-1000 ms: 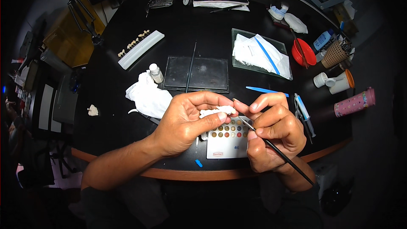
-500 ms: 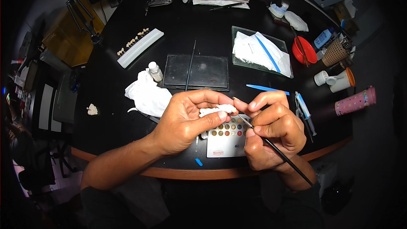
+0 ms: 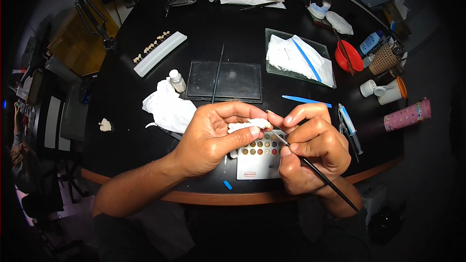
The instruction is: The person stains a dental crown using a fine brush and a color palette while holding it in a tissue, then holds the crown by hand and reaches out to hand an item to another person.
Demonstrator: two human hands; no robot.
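Our left hand pinches a lumpy white piece; our right hand grips a slim black-handled brush slanting far-left toward it.

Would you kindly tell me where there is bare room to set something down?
Broadest: between the long white rack of tooth-shaped tabs and the rectangular glass plate, though a slim black brush pokes in. Smaller: between the small cream piece and the left forearm. Crowded: under the right hand, at the white colour-dotted palette, and around the round red bowl.
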